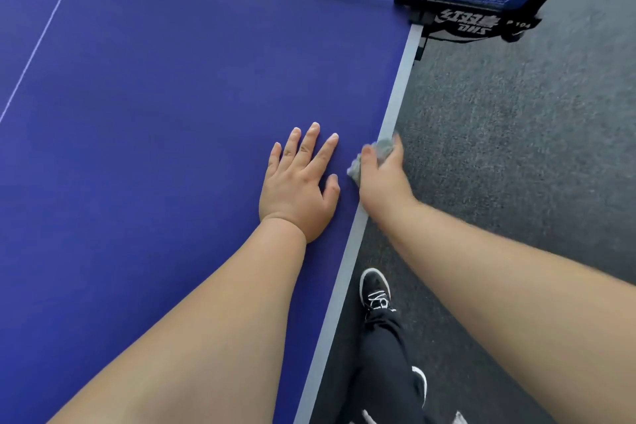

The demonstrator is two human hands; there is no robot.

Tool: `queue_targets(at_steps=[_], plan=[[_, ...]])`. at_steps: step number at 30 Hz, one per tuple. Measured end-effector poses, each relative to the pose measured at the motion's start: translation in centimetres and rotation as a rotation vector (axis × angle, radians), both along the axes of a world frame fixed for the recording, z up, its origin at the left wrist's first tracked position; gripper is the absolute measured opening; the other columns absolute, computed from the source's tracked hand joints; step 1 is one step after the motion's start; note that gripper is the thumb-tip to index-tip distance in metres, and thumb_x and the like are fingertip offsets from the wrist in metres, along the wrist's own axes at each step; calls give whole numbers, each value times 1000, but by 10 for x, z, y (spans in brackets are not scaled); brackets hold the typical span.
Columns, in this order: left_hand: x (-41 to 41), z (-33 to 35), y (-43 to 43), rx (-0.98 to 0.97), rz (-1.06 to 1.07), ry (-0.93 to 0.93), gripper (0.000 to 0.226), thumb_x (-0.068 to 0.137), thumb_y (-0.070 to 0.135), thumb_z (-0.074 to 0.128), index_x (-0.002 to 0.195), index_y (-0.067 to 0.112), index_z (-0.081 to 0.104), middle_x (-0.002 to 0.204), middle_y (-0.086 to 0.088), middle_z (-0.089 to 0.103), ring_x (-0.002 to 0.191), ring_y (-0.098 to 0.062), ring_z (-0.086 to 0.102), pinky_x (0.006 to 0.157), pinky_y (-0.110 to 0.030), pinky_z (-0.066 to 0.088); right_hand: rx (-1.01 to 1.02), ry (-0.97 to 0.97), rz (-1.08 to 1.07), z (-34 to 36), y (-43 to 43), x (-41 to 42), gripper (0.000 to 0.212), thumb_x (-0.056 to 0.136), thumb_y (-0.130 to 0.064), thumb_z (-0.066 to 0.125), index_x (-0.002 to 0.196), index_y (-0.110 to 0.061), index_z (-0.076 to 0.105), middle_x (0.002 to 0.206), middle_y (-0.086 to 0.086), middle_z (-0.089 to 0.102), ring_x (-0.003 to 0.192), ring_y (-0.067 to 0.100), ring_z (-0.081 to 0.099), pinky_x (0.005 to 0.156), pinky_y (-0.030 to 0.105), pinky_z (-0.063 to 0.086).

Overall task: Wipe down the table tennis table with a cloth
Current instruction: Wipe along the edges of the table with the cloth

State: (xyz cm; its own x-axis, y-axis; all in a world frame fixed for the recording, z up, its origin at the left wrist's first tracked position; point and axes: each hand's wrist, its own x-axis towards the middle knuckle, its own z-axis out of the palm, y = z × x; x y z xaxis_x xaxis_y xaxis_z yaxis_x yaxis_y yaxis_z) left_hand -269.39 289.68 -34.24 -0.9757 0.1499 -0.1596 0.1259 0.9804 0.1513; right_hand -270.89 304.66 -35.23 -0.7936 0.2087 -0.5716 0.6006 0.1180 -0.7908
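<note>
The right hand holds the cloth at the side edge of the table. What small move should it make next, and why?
Probably slide the cloth forward along the pale edge strip toward the net clamp. The right hand grips it on that strip, which runs ahead to the clamp; the left hand lies flat on the table as a brace.

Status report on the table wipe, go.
Left hand open, flat on table. Right hand grips grey cloth at the side edge. Net clamp ahead along that edge.
</note>
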Motion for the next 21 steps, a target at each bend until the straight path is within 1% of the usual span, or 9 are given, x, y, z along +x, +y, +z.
queue_targets(at_steps=[3, 5, 7, 10, 12, 14, 17, 19, 21], plan=[[1, -3, 0, -3, -11, 22, 65, 99, 48, 26, 163, 38, 22, 173, 6, 14, 160, -21, 7, 129, -45, 5, 19, 73, -57, -7, 2, -18, 66, 108, -44, 43, 163, -29, 11, 150, 6, 51, 127, 21, 54, 97, 21, 35], [2, -4, -1, -3, -11, 29, 65, 99, 48, 26, 163, 39, 20, 173, 6, 14, 160, -20, 7, 129, -44, 4, -27, 70, -51, -6, -2, -2, 65, 108, -44, 42, 163, -32, 10, 155, 6, 45, 136, 24, 49, 111, 30, 36], [1, -4, -1, -8, -11, 25, 65, 99, 48, 26, 163, 39, 19, 173, 6, 13, 160, -20, 6, 130, -44, 4, -59, 72, -19, -4, -10, 34, 67, 108, -42, 42, 163, -34, 5, 161, 4, 36, 141, 23, 44, 117, 33, 33], [-1, -2, -1, -23, -6, 19, 65, 100, 48, 23, 164, 40, 16, 173, 7, 11, 160, -19, 4, 130, -43, 3, -97, 29, 33, 1, -25, 90, 70, 108, -41, 43, 163, -36, 0, 165, 2, 28, 144, 21, 40, 112, 23, 30], [-1, -2, -1, -23, -1, 14, 65, 100, 48, 23, 164, 40, 15, 173, 7, 10, 160, -19, 3, 130, -44, 3, -91, -13, 37, 0, -28, 98, 70, 107, -43, 43, 162, -38, 0, 161, 5, 36, 140, 25, 46, 113, 30, 36], [1, -2, -2, -21, -1, 28, 64, 100, 47, 25, 164, 40, 16, 173, 7, 11, 160, -18, 4, 130, -43, 3, -64, 1, 28, -4, -25, 77, 70, 107, -44, 44, 163, -34, 2, 156, 9, 44, 136, 27, 50, 114, 32, 37], [1, -5, -2, 6, -9, 41, 65, 99, 46, 27, 163, 39, 19, 173, 7, 12, 160, -19, 6, 130, -43, 3, -33, 61, -15, -10, -14, 39, 68, 108, -44, 42, 164, -28, 7, 153, 6, 49, 135, 24, 51, 115, 33, 36], [2, -8, -2, -8, -10, 41, 65, 99, 47, 25, 163, 40, 18, 173, 7, 12, 160, -19, 6, 130, -43, 4, -34, 97, -48, -13, -14, 38, 67, 108, -45, 41, 164, -30, 9, 153, 3, 49, 136, 21, 51, 116, 33, 36], [2, -7, -3, -21, -7, 38, 65, 100, 47, 24, 164, 40, 17, 173, 6, 11, 160, -20, 5, 130, -44, 3, -55, 103, -65, -14, -24, 66, 66, 107, -45, 42, 163, -36, 8, 152, 3, 49, 129, 19, 55, 113, 33, 39]])
